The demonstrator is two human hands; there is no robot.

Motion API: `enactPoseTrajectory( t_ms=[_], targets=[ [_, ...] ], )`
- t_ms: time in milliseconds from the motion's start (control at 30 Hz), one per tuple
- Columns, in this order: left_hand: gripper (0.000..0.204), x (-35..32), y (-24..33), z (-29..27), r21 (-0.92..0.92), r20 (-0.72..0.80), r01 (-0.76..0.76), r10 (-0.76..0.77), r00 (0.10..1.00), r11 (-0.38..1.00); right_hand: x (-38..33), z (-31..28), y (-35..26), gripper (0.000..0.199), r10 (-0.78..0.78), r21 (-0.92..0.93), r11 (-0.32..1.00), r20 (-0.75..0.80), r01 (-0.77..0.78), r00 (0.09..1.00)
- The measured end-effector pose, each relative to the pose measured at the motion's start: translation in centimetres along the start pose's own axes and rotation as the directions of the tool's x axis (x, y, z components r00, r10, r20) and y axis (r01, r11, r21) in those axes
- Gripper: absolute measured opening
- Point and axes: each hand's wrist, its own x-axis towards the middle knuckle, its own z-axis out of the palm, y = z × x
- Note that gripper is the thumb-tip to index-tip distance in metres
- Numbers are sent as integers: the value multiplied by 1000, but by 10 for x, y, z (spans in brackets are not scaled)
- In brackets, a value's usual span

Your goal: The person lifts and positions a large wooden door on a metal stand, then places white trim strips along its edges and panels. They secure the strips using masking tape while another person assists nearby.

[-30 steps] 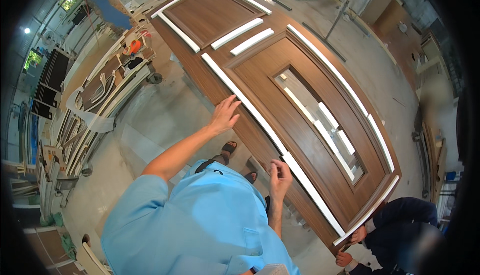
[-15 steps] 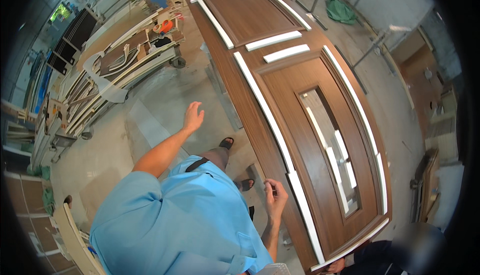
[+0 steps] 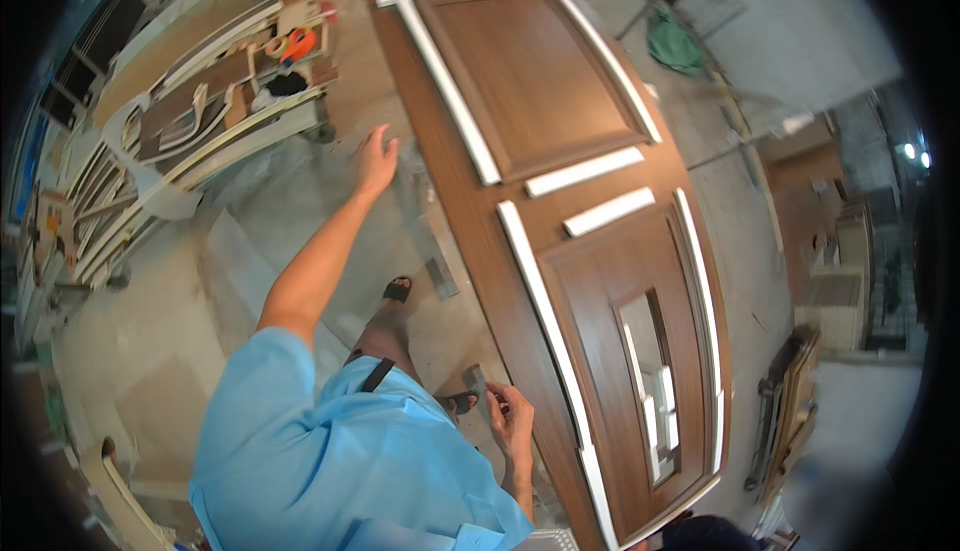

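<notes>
A brown wood-grain door panel (image 3: 440, 116) lies flat along my right side. Long white strips (image 3: 540, 301) run around its raised panels, and two short ones (image 3: 608, 213) cross the middle. More white pieces show inside its narrow window opening. My left hand (image 3: 376, 161) is held out in the air, left of the door's edge, fingers extended and holding nothing visible. By the door's near left edge is my right hand (image 3: 512, 419), its thumb and fingers curled together. Whatever may be between those fingers is too small to make out.
A low cart (image 3: 250, 136) on the left carries offcuts, curved trim and orange tape rolls (image 3: 298, 45). Grey supports (image 3: 438, 276) show beside the door. A person in dark clothing (image 3: 705, 533) is at its near end. A green bag (image 3: 673, 46) lies beyond.
My view has shifted, so the door's far part appears closer. My left hand has swung forward. My right hand stays curled near the door's edge. The other person's hand has left the view.
</notes>
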Motion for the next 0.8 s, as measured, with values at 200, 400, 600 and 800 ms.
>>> enactPoseTrajectory(
  t_ms=[200, 400, 600, 800],
  targets=[
    [40, -14, -99, -5, 186, 210, 525, -555, 805, 831, 58, 48, -73, 20, 84, 47, 995, 73, -87, 994],
    [40, -158, -181, -67, 528, 520, 440, -687, 508, 726, 96, 59, -86, 19, 33, 54, 998, 138, -40, 990],
    [34, -177, -288, -200, 530, 301, 568, -766, 568, 630, 180, 84, -92, 17, -111, 125, 988, 213, 86, 971],
    [35, -3, -364, -262, 469, -58, 662, -728, 684, 585, 260, 136, -165, 18, -178, 138, 981, 338, 139, 924]
  ],
)
